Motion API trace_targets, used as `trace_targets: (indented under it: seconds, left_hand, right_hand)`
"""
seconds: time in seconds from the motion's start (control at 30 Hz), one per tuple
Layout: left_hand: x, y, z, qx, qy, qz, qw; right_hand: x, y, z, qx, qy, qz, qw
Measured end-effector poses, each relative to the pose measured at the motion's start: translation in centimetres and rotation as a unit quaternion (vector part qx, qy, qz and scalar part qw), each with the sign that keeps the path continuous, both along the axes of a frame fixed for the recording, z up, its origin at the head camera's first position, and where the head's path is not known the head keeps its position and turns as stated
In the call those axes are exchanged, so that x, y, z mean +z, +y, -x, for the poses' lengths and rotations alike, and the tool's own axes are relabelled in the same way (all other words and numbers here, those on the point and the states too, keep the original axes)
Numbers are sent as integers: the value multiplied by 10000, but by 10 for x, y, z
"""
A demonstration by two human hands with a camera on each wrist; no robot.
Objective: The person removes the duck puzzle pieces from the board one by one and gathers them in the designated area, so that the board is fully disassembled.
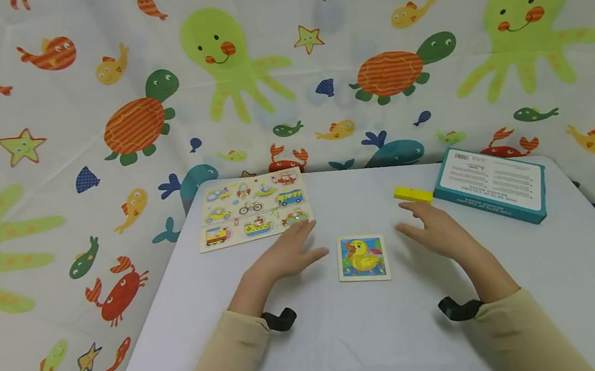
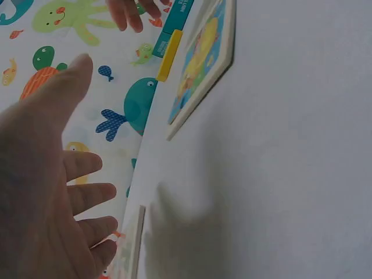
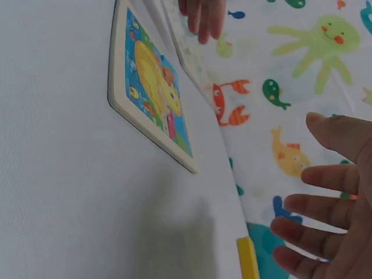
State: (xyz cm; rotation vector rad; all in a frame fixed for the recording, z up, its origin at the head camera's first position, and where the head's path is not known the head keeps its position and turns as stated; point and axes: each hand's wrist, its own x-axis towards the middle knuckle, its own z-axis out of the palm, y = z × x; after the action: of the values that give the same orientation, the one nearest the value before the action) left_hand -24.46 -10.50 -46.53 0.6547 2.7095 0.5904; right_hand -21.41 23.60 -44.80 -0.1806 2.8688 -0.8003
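Observation:
A small square puzzle board with a yellow duck (image 1: 363, 257) lies flat on the white table (image 1: 358, 344), between my two hands. My left hand (image 1: 285, 253) hovers palm down just left of it, fingers straight and empty, its fingertips close to the vehicle peg puzzle (image 1: 251, 209). My right hand (image 1: 434, 229) hovers just right of the duck board, also flat and empty. In the left wrist view the spread fingers (image 2: 87, 195) hold nothing and the duck board (image 2: 200, 64) lies ahead. The right wrist view shows the duck board (image 3: 154, 87) and relaxed fingers (image 3: 325, 209).
A teal box (image 1: 492, 184) lies at the table's back right, with a yellow block (image 1: 413, 194) beside its left end. The vehicle puzzle sits at the back left corner. A sea-creature print cloth (image 1: 278, 65) hangs behind and around the table.

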Motion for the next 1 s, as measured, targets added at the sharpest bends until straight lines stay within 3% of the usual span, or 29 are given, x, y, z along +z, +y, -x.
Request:
trace_targets:
  seconds: [0.13, 0.3, 0.53, 0.73, 1.0]
  left_hand:
    - [-18, 12, 2, -277, -9, -147, 9995]
    - [-32, 24, 4, -352, 111, -314, 9988]
    - [-47, 37, 3, -426, 490, -36, 9979]
    - [-52, 41, -1, -439, 831, 168, 9954]
    - [-55, 43, -3, -561, 1141, 486, 9907]
  right_hand:
    - [-9, -10, 7, 35, -51, 188, 9998]
    - [-18, -25, 15, 204, -58, 400, 9990]
    - [-31, -49, 26, 741, 51, 665, 9950]
    - [-38, -65, 33, 1050, 113, 818, 9910]
    - [-49, -75, 42, 1106, -96, 1018, 9886]
